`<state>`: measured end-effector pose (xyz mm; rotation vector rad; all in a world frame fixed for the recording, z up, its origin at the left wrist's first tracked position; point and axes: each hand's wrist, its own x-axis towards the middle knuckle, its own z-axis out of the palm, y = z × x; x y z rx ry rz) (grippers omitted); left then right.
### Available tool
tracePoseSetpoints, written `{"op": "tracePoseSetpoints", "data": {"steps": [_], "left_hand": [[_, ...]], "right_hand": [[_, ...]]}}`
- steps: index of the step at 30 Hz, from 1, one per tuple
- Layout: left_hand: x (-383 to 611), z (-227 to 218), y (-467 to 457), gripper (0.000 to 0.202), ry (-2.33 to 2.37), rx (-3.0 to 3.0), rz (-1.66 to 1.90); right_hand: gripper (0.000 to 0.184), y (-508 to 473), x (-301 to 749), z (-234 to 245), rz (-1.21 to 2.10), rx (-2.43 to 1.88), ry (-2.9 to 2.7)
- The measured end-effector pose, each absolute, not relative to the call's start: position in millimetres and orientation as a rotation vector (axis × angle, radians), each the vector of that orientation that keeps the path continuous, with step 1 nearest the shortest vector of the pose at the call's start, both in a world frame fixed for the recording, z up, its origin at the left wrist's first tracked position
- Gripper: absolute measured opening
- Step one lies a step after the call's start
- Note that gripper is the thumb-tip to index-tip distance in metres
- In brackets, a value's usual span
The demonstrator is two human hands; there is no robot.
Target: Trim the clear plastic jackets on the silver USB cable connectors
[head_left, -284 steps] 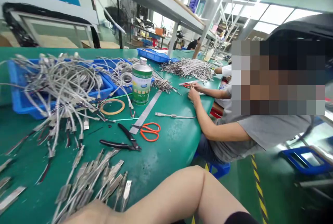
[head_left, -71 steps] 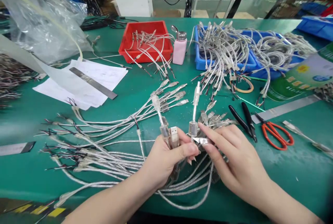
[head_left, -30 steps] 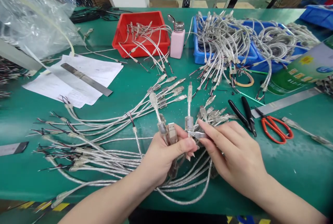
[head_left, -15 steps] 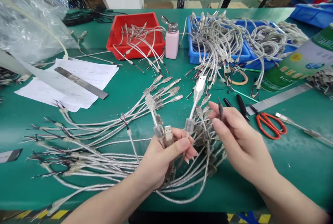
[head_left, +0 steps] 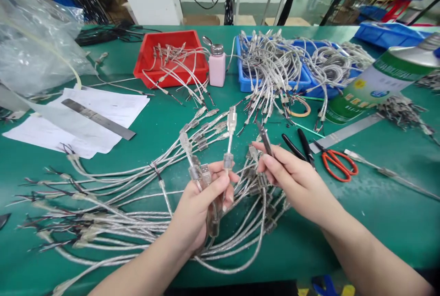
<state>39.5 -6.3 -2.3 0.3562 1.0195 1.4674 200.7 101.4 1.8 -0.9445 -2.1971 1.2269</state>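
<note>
My left hand [head_left: 209, 195] is closed around several clear-jacketed USB cables. One USB plug [head_left: 232, 122] points upward above my fingertips, with a ferrite bead [head_left: 228, 161] just below it at my thumb. Other plugs stick out to the left of it. My right hand [head_left: 288, 172] pinches a slim, dark, pointed blade [head_left: 264, 140], tip up, a little to the right of the upright plug and apart from it. Under both hands lies a spread of USB cables [head_left: 137, 216], their stripped wire ends at the left.
Behind stand a red bin [head_left: 168, 83], a pink pump bottle [head_left: 217, 69] and blue bins [head_left: 247, 86] heaped with cables. To the right are black-handled pliers [head_left: 304, 147], orange scissors [head_left: 338, 165], a steel ruler [head_left: 347, 133] and a tilted green can [head_left: 364, 90]. Papers [head_left: 89, 122] lie left.
The view has swung slightly, shifting the scene left and its far part downward. The upright plug stands straighter, and the blade in my right hand is nearer to it.
</note>
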Motion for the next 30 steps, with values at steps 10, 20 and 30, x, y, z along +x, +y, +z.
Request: {"op": "tracePoseSetpoints", "data": {"steps": [10,20,30], "left_hand": [[40.0,-0.7,-4.5,0.017,1.090,0.319,1.484],[41.4,-6.0,-6.6,0.012,1.100,0.293,1.535],[44.6,-4.2,-6.6,0.012,1.101,0.326,1.472]], "right_hand": [[0.032,130.9,198.1,-14.9,0.160,-1.210,-2.652],[0.018,175.5,219.3,-35.3,-0.022,-1.626,-2.539],[0.024,111.1,210.1,16.8,1.076,-0.867,-1.905]]}}
